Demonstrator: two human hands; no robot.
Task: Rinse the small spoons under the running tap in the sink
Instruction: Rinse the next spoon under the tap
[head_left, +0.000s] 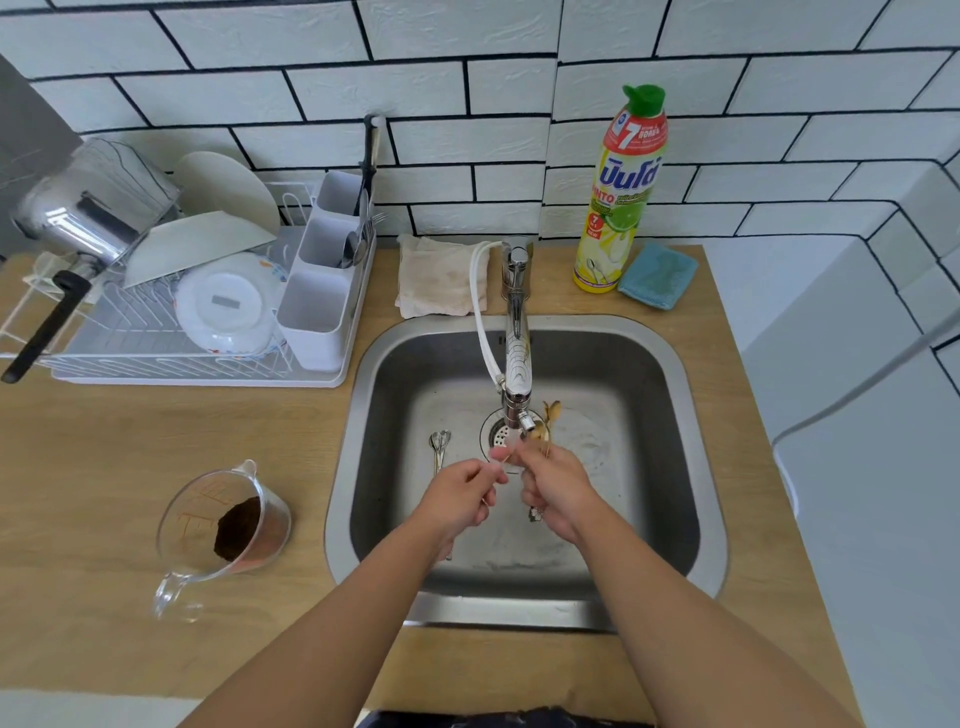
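Small gold spoons (546, 423) are bunched in my right hand (557, 486), their bowls poking up just beside the tap (517, 332) outlet, over the drain (496, 431) of the steel sink (670, 384). My right hand's fingers are curled round their handles. My left hand (460, 493) sits just beside it with fingers curled and thumb and forefinger pinched together near the water stream; I think a thin handle runs through that pinch, but it is too small for me to be sure. Two silver spoons (439, 448) lie on the sink floor to the left of the drain, apart from both hands. On the wooden desk (104, 467) to the left I see a clear measuring jug (221, 525) with dark grounds in it, and behind it a white dish rack (171, 332) holding plates, a bowl and a metal pot. Behind the sink lie a folded cloth (441, 275), a bottle of dish soap (621, 192) and a blue sponge (658, 275).
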